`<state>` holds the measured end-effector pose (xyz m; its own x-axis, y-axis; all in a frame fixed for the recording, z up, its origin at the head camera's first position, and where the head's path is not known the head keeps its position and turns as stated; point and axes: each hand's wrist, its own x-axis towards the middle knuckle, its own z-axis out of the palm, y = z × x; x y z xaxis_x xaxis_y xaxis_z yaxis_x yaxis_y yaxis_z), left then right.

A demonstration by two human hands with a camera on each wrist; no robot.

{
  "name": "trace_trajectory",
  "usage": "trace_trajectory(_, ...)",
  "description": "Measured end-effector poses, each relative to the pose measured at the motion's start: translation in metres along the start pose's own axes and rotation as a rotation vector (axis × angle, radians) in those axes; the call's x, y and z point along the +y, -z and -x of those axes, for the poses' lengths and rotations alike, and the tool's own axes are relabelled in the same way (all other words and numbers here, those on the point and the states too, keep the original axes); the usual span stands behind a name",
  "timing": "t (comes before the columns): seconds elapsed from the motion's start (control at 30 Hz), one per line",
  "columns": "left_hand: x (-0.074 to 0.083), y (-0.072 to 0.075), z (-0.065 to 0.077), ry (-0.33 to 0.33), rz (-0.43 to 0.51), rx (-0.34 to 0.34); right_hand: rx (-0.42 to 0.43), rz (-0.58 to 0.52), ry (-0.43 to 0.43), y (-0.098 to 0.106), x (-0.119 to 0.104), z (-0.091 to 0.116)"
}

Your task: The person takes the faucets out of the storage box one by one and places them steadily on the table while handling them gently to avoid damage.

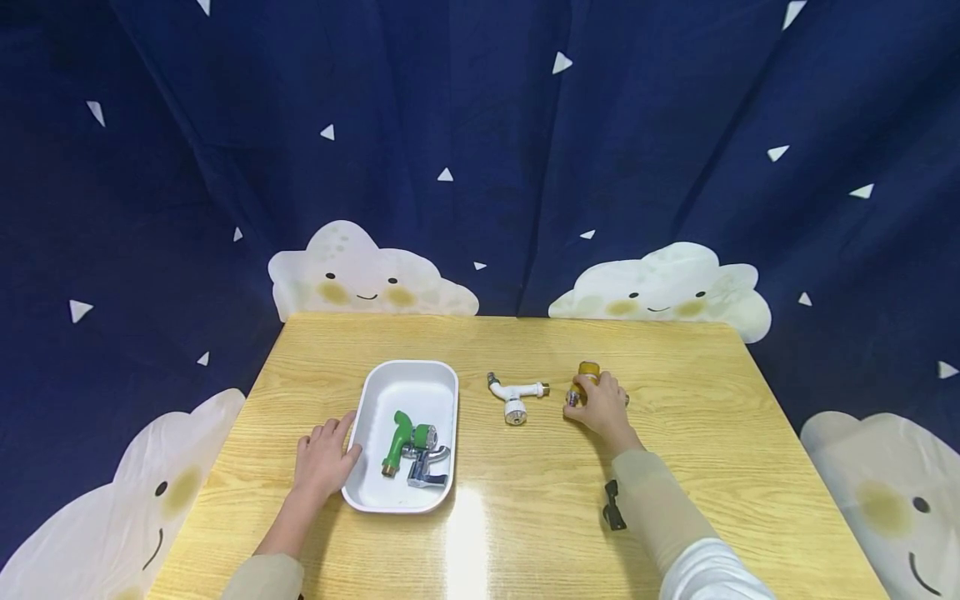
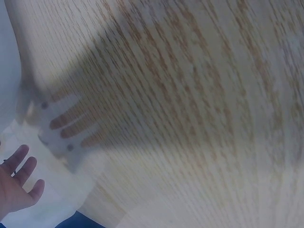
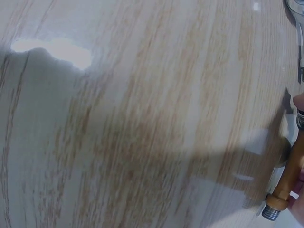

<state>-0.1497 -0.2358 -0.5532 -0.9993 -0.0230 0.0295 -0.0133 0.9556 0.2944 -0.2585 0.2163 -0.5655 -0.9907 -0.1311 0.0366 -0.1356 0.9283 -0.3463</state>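
My right hand (image 1: 602, 408) grips an orange-yellow tap (image 1: 588, 371) on the right side of the table. In the right wrist view, the body and threaded end of this orange tap (image 3: 287, 183) show at the right edge, with part of the hand beside it. My left hand (image 1: 325, 458) rests against the left rim of a white tray (image 1: 363, 467), its fingers loosely extended; the left wrist view shows those fingers (image 2: 28, 166) spread. Inside the tray lie a green tap (image 1: 400, 442) and a chrome tap (image 1: 426, 471), close together.
A white tap (image 1: 516, 392) lies on the wooden table (image 1: 525, 475) between the tray and my right hand. Something black (image 1: 613, 506) shows at the right forearm. A dark blue curtain (image 1: 495, 150) with clouds and triangles hangs behind the table and at its sides.
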Motion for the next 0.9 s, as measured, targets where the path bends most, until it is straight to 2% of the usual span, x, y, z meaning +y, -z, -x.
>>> trace_trajectory(0.33,-0.0016,-0.0007,-0.0001,-0.004,-0.008,-0.006,-0.019,0.021,-0.001,-0.0002,0.0005,0.0014)
trace_trajectory(0.9,-0.0032,-0.0030,-0.0020,0.005,-0.003,-0.024,0.013,0.051,0.037,-0.0041,0.0054,0.0037)
